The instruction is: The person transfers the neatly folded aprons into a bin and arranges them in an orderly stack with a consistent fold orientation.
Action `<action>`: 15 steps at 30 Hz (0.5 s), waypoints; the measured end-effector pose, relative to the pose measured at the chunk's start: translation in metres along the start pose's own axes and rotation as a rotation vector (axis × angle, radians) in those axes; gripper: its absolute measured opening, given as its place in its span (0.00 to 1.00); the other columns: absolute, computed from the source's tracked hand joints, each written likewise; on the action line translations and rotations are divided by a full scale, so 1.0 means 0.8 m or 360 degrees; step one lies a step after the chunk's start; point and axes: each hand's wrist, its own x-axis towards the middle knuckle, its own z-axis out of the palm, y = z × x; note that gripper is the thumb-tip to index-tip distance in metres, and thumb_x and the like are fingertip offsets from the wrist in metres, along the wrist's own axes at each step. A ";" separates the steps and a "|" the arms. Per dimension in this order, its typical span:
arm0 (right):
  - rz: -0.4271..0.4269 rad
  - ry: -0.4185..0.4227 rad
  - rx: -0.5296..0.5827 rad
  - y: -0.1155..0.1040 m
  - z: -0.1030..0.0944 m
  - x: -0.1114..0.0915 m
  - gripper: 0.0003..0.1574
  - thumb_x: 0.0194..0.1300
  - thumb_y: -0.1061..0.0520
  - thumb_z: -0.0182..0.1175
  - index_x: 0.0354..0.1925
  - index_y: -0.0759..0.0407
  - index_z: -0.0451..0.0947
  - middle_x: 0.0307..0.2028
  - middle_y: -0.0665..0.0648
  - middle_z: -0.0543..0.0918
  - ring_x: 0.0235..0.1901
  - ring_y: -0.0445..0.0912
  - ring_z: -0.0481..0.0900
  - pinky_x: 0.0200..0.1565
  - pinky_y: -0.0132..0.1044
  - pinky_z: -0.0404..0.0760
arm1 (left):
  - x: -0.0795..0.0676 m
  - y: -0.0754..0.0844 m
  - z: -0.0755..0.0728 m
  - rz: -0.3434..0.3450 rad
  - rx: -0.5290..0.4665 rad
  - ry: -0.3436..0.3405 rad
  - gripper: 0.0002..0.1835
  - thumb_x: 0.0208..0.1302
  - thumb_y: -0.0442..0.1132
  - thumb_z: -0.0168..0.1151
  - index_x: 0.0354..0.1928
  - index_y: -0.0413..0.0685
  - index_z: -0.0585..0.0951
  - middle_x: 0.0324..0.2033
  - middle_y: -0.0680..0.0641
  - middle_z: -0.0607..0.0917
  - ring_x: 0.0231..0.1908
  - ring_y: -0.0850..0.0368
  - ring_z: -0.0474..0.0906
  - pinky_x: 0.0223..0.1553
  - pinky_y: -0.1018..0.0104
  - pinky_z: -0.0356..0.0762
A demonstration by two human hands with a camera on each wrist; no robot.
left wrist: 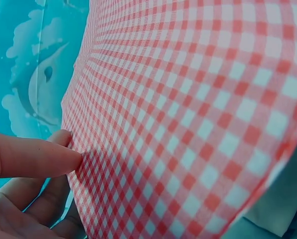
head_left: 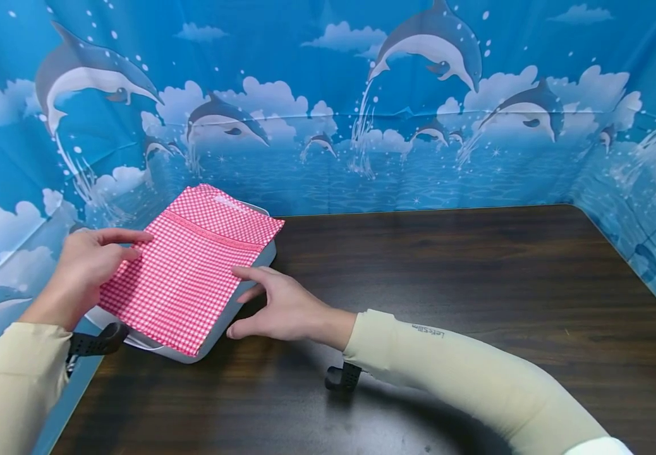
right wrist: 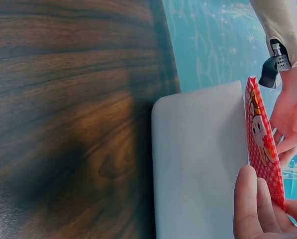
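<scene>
A flat red-and-white checked cloth bag point(head_left: 182, 272) lies tilted across the top of a light grey bin point(head_left: 231, 309), hiding most of its opening. A red band crosses the bag's far part. In the right wrist view, a cartoon print point(right wrist: 260, 132) shows on its underside. My left hand point(head_left: 86, 265) pinches the bag's left edge, thumb on top and fingers beneath. At the right edge, my right hand point(head_left: 285, 306) holds the cloth between its index finger and the fingers below. Its thumb point(head_left: 242, 328) stands apart from the cloth.
The bin stands at the left of a dark wooden table point(head_left: 447, 272). A blue dolphin-print curtain point(head_left: 305, 164) hangs behind the table and along both sides, close to the bin on the left. Each wrist wears a black strap point(head_left: 97, 341).
</scene>
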 end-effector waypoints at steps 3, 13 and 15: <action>-0.0004 -0.0008 -0.0007 -0.001 0.001 0.006 0.59 0.59 0.51 0.80 0.83 0.41 0.63 0.57 0.46 0.87 0.45 0.30 0.82 0.43 0.29 0.80 | 0.002 -0.001 -0.002 -0.0007 0.0005 0.0030 0.28 0.82 0.40 0.51 0.79 0.40 0.70 0.80 0.24 0.60 0.70 0.29 0.61 0.34 0.68 0.83; -0.0014 -0.0027 -0.0053 -0.005 0.002 0.020 0.59 0.61 0.49 0.79 0.84 0.44 0.62 0.66 0.51 0.79 0.59 0.43 0.84 0.47 0.28 0.80 | 0.011 0.000 -0.009 -0.0017 0.0027 0.0088 0.27 0.82 0.38 0.51 0.78 0.38 0.70 0.79 0.26 0.63 0.68 0.32 0.63 0.40 0.63 0.78; -0.0015 -0.0027 -0.0053 -0.007 0.002 0.023 0.59 0.61 0.50 0.79 0.84 0.44 0.62 0.68 0.51 0.77 0.59 0.44 0.84 0.44 0.29 0.82 | 0.014 0.000 -0.012 -0.0008 0.0035 0.0105 0.27 0.82 0.38 0.51 0.78 0.38 0.71 0.78 0.26 0.63 0.67 0.34 0.63 0.39 0.64 0.79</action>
